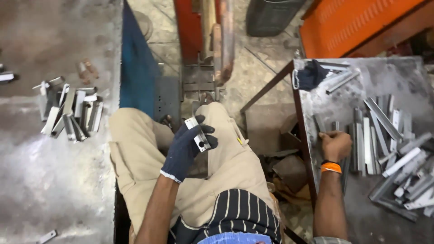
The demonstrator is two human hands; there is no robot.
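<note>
My left hand (pixel 186 147), in a dark blue knit glove, is shut on a short silver metal bracket (pixel 197 134) with a hole in it, held above my lap. My bare right hand (pixel 335 144), with an orange band at the wrist, rests curled on the metal table (pixel 343 104) at the right. Its fingers touch the near end of a pile of silver metal strips (pixel 389 144). Whether it grips one of them I cannot tell.
A second heap of metal brackets (pixel 71 113) lies on the grey surface at the left. A blue panel (pixel 135 68), a machine head (pixel 212 58) and an orange bin (pixel 357 22) stand ahead. A dark glove (pixel 311 74) lies at the table's far corner.
</note>
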